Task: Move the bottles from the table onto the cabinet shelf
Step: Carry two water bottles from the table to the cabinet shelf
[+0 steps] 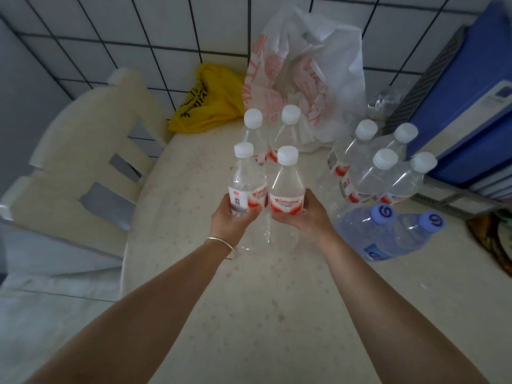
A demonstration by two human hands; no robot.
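Note:
Two clear water bottles with white caps and red-white labels stand at the middle of the table. My left hand (231,221) grips the left bottle (245,184) around its lower body. My right hand (302,217) grips the right bottle (286,184) the same way. Just behind them stand two more such bottles (253,134) (288,128). To the right is a cluster of several like bottles (379,173). In front of that cluster lie two bluish bottles with blue caps (388,234). No cabinet shelf is in view.
A cream table (249,314) carries everything. A white and red plastic bag (304,79) and a yellow bag (207,106) sit at its back edge. A blue box (465,106) stands at the right. A cream plastic chair (83,162) is at the left, against a tiled wall.

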